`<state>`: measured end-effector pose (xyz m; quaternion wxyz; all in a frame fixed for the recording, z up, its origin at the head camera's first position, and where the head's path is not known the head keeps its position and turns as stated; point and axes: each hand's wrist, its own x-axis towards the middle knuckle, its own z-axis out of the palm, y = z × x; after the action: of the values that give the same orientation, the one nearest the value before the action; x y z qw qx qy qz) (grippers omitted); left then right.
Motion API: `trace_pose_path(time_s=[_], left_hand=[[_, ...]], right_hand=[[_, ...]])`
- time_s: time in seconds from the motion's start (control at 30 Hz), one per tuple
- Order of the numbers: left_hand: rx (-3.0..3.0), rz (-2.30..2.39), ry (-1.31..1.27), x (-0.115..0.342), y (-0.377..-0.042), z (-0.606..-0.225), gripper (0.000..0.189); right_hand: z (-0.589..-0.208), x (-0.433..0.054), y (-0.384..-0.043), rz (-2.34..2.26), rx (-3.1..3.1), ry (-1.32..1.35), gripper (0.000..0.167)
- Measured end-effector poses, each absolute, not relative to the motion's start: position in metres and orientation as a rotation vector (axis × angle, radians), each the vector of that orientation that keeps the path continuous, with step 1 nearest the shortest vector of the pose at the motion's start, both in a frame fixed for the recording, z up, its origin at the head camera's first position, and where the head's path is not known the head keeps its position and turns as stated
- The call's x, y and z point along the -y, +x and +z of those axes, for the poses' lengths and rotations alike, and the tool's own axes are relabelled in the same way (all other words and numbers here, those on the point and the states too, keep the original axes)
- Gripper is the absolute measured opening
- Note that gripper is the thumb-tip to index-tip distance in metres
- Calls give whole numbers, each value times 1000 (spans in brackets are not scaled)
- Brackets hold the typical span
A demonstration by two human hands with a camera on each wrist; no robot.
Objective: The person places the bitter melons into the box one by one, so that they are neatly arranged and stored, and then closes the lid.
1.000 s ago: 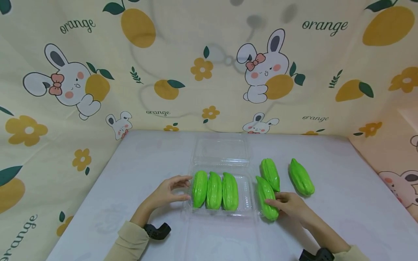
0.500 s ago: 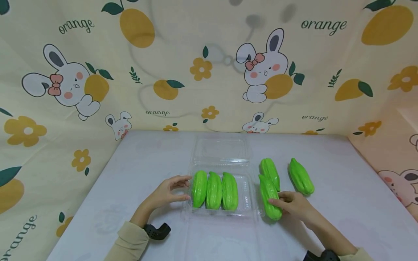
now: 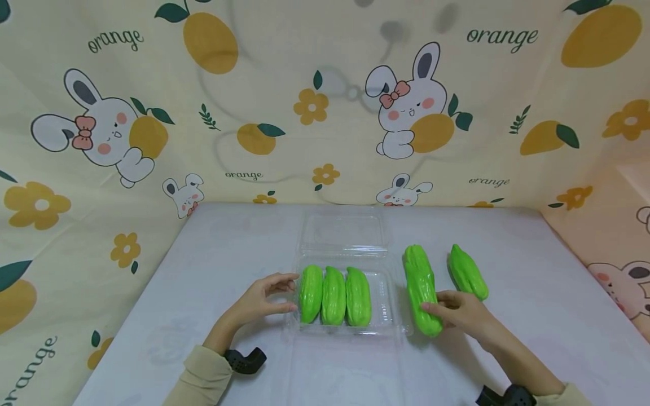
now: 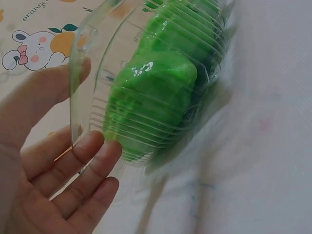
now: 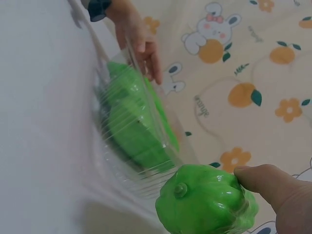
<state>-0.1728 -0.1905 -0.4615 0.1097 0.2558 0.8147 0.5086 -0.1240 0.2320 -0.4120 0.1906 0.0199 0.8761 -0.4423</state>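
A ribbed vegetable (image 3: 422, 299), bright green and glossy, catches the light along its lengthwise ridges, a small round nub (image 5: 180, 189) capping the end that faces the right wrist camera. Plump and long, it lies on a line from 11 o'clock to 5 o'clock above a white table (image 3: 513, 338).

A person's right hand (image 3: 467, 316) grips it near its lower end, the thumb (image 5: 265, 179) pressed against the skin and the fingers bent in beside it; the fingertips are hidden. The vegetable sits directly in that grasp, at 10 o'clock from the palm. In the head view its far end overlaps a second vegetable (image 3: 416, 258); whether the two touch cannot be told.

Another vegetable (image 3: 465, 270) rests at 12 o'clock from the same hand. At 9 o'clock, a clear plastic tray (image 3: 383, 293) holds three vegetables (image 3: 333, 296) side by side, its lid (image 3: 342, 231) laid back toward 12 o'clock. The left hand (image 3: 255, 299) is at the tray's 9 o'clock edge, relaxed, with thumb and fingers spread apart and fingertips at the clear wall.
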Motion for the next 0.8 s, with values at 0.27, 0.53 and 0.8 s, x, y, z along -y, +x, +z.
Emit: trace_pose_path(time_s=[0.27,0.53,0.8], left_hand=[[-2395,1491,744,189,-173,-462,63],[-2384,1504,752,188,-172,-461,64],[-2371,1519,748,189,-172,-462,64]], right_hand=[[-403,-230,-128,-1236,-2471,73,63],[-398,-225,-132,-1220,-2485,77,64],[-393,-218,-133,-1221,-2493,59,72]])
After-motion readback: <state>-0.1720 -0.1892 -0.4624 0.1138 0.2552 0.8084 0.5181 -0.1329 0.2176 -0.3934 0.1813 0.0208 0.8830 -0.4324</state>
